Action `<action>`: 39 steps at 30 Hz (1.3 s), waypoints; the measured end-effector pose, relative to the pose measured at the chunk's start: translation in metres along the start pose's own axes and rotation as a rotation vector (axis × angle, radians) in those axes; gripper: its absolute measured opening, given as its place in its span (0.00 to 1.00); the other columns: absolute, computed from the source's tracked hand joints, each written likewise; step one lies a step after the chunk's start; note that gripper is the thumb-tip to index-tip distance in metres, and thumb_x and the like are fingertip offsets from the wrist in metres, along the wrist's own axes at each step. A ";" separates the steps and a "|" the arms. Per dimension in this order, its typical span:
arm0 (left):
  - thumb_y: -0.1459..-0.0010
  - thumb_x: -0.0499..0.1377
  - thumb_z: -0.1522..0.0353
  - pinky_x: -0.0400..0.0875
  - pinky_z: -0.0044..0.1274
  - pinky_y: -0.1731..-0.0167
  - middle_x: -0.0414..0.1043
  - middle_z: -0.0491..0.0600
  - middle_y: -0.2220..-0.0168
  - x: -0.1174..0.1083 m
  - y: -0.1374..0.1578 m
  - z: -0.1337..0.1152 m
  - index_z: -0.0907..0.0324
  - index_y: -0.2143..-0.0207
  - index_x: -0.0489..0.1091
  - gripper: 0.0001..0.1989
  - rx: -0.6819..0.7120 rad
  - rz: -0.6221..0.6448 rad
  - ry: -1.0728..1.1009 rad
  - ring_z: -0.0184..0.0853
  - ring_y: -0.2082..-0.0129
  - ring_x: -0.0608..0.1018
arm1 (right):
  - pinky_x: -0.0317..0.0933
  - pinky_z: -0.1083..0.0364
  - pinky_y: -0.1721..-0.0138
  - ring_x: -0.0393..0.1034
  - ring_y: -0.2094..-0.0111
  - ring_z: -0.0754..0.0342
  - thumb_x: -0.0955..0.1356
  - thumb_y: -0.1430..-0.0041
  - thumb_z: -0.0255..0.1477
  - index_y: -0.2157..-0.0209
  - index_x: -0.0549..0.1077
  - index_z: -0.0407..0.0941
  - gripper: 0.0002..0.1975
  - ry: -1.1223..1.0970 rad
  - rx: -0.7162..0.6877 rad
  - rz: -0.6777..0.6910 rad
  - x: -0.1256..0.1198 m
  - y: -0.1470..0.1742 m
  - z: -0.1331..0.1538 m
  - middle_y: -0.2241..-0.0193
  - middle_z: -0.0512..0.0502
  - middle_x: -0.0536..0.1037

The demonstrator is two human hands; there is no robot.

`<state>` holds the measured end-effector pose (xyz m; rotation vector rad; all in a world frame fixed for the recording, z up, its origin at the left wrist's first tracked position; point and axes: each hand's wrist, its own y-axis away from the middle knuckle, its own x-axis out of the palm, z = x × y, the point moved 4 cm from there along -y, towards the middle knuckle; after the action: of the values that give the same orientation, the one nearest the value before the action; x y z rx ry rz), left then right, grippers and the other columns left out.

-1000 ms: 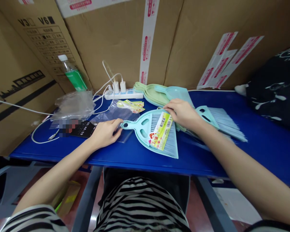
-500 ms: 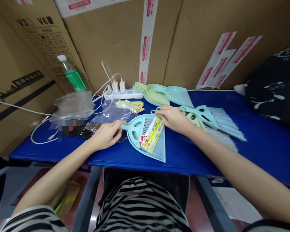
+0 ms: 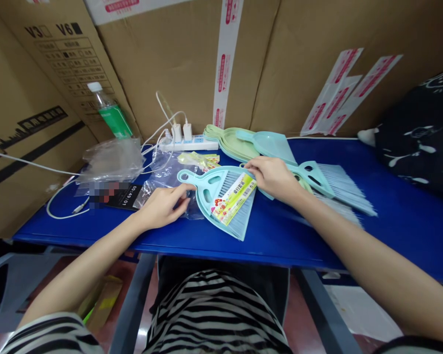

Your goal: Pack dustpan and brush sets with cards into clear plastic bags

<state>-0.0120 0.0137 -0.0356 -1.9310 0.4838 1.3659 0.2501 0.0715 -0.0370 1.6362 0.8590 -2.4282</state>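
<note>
A light blue dustpan (image 3: 208, 209) lies tilted in front of me, its ring handle pointing left and up. A matching hand brush (image 3: 240, 216) with pale bristles rests inside it, and a yellow-green printed label card (image 3: 233, 199) lies across both. My right hand (image 3: 271, 178) has its fingers closed at the dustpan's far right edge, by the card's upper end; the fingertips are partly hidden. Beside the neck of the handle is my left hand (image 3: 166, 205), fingers half bent and thumb apart, its index fingertip at the dustpan's side.
Green and blue dustpans (image 3: 273, 145) are stacked at the back. More brushes (image 3: 345, 189) lie at right. Clear plastic bags (image 3: 112, 160), a phone-like black screen (image 3: 123, 195), a power strip (image 3: 199, 143) with cables and a green-labelled bottle (image 3: 112, 115) occupy the left. Cardboard walls the back.
The dustpan with its brush and card has turned, its handle swinging up and left out of my left fingers. My right hand has shifted slightly right and up. My left hand has barely moved.
</note>
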 end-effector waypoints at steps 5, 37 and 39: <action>0.34 0.47 0.68 0.62 0.18 0.77 0.69 0.40 0.76 0.003 0.000 -0.003 0.58 0.52 0.66 0.13 0.050 0.028 0.105 0.26 0.82 0.68 | 0.65 0.51 0.62 0.76 0.63 0.46 0.62 0.42 0.24 0.68 0.77 0.46 0.12 -0.061 -0.016 0.012 0.006 -0.001 0.006 0.66 0.43 0.82; 0.44 0.46 0.79 0.75 0.33 0.59 0.80 0.55 0.67 -0.018 0.006 0.044 0.67 0.41 0.59 0.27 -0.466 0.017 -0.340 0.43 0.63 0.82 | 0.65 0.52 0.62 0.76 0.64 0.47 0.62 0.43 0.22 0.69 0.77 0.45 0.12 -0.111 -0.001 0.048 0.013 0.000 0.008 0.67 0.43 0.82; 0.44 0.46 0.78 0.75 0.31 0.60 0.80 0.53 0.67 -0.017 0.006 0.043 0.66 0.41 0.59 0.27 -0.455 0.012 -0.287 0.41 0.65 0.82 | 0.65 0.52 0.62 0.76 0.64 0.47 0.62 0.43 0.22 0.69 0.77 0.46 0.12 -0.120 -0.019 0.047 0.012 0.000 0.010 0.67 0.43 0.82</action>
<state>-0.0505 0.0393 -0.0301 -2.0277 0.0439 1.8460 0.2371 0.0692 -0.0451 1.4703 0.8136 -2.4499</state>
